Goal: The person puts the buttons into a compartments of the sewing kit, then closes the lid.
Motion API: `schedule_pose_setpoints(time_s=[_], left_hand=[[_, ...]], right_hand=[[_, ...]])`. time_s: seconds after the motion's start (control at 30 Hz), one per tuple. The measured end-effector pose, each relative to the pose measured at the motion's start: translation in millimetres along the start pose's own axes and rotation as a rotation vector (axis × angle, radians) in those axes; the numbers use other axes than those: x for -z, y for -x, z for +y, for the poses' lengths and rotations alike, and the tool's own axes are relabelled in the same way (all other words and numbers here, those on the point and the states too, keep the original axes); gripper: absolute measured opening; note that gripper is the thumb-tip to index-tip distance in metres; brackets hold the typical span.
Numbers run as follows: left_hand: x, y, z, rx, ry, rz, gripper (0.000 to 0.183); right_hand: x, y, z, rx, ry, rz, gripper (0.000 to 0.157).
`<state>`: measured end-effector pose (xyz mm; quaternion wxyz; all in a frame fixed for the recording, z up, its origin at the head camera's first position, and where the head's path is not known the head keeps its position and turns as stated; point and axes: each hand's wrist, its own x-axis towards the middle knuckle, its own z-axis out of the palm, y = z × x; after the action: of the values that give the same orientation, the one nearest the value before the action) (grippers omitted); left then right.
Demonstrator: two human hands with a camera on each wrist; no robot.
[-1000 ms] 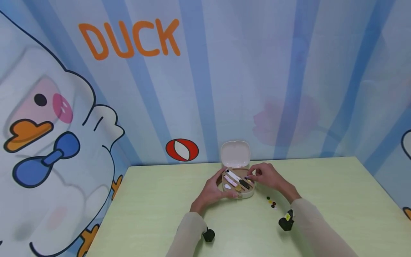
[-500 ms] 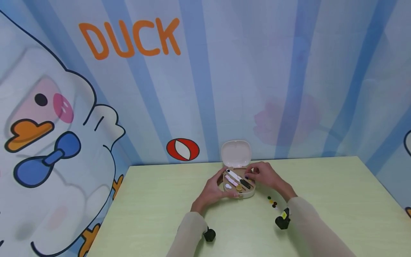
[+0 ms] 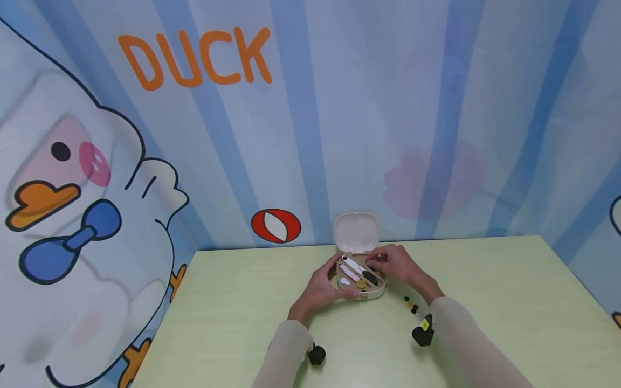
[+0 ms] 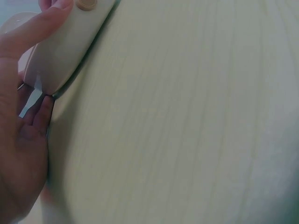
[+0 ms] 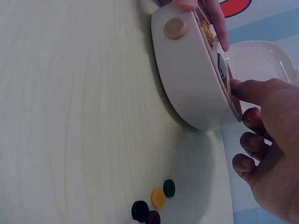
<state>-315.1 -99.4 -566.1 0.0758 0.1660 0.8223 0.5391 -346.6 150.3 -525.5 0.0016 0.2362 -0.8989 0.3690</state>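
Note:
A small cream hinged case stands on the table with its lid raised. Its tan insert holds a white tool with a dark end, a pink stick, a gold round piece and white pieces. My left hand grips the case from the left, thumb across its front. Thumb and index finger of my right hand reach into the case's right side, beside a small dark piece. Whether they pinch anything is hidden. In the right wrist view the other fingers are curled.
Several small coloured discs, among them a green one, a yellow one and a black one, lie on the table right of the case. Behind the case hangs a printed curtain.
My right hand has shifted a little to the left, its fingertips farther into the case. The left hand and the case have barely moved.

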Motion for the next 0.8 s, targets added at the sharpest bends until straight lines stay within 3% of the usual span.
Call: schedule_pose_setpoints(time_s=[0.4, 0.8], left_hand=[[0.2, -0.3, -2.4, -0.019, 0.044, -0.004, 0.105], [-1.7, -1.6, -6.7, -0.031, 0.051, -0.003, 0.105]], right_hand=[[12.2, 27.0, 4.0, -0.011, -0.031, 0.058, 0.033], [25.7, 71.3, 13.0, 0.024, -0.016, 0.074, 0.029]])
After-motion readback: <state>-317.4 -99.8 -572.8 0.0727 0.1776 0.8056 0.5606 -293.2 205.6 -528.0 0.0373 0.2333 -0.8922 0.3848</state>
